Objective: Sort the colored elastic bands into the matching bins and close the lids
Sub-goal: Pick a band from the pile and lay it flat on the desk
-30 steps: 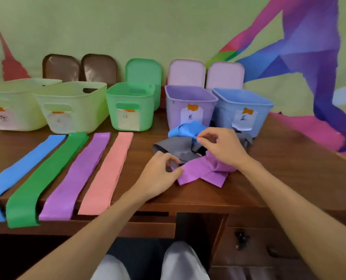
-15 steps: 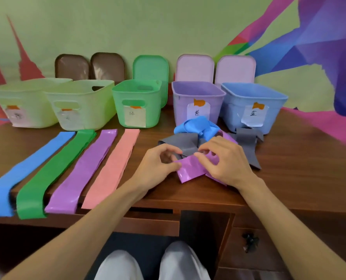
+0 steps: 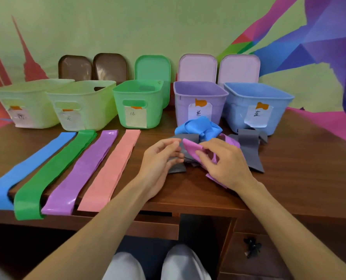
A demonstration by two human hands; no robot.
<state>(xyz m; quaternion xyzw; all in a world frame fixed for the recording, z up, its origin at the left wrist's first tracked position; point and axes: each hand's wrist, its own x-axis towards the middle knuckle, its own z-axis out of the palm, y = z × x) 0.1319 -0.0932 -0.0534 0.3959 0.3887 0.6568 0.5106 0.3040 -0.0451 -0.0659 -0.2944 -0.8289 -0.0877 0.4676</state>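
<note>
Fingers [image 3: 203, 153] of my right hand [image 3: 224, 162] pinch the purple band [image 3: 191, 147] in the tangled pile on the desk [image 3: 301, 170], left hand [image 3: 160, 160] loosely curled just beside it, purple bin [image 3: 198, 102] open behind.

You are working in even, soft room light with no hard shadows on the desk [image 3: 289, 178]. Glare streaks show on the flat purple band [image 3: 81, 170]. Under the desk everything falls into darkness. Wide-angle distortion bows your forearms at the lower edges, and fine detail is slightly soft throughout.
</note>
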